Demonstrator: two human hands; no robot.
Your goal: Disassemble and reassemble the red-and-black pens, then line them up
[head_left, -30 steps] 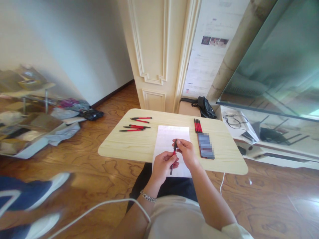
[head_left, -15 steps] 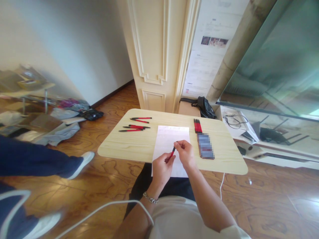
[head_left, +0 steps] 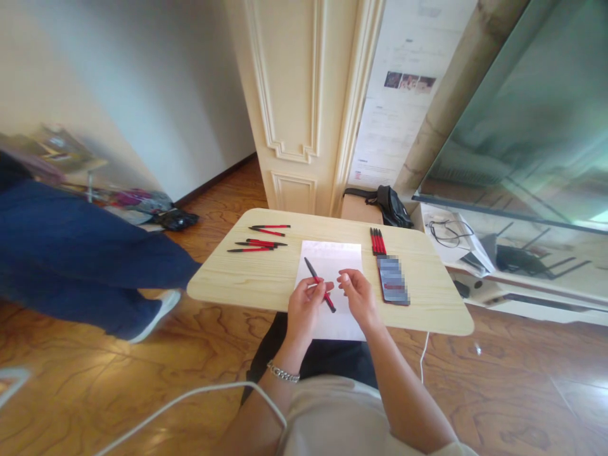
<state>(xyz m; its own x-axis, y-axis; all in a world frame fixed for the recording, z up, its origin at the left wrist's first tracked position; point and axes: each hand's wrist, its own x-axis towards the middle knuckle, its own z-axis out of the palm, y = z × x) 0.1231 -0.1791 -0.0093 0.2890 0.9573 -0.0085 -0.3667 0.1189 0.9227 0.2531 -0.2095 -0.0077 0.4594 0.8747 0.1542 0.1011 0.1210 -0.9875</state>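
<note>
A red and black pen [head_left: 311, 268] is held in my left hand [head_left: 304, 308], tilted over a white sheet of paper [head_left: 332, 253]. Its dark upper end points away from me and its other end pokes out below the fingers. My right hand [head_left: 360, 297] is off the pen, just right of it, with thumb and fingers apart and nothing in them. Several loose red and black pens [head_left: 266, 243] lie at the table's left. On the right, a row of similar pens [head_left: 378, 240] lies side by side above a phone [head_left: 392, 280] with a blurred screen.
The small wooden table [head_left: 228, 278] has rounded corners. A person in dark blue trousers [head_left: 95, 253] stands at the left, by the table's edge. A white cable [head_left: 190, 396] crosses near my left forearm. A black bag [head_left: 393, 206] sits behind the table.
My right hand has let go of the pen and moved slightly right, its fingers opening. The pen has turned in my left hand. The person at the left has come closer to the table.
</note>
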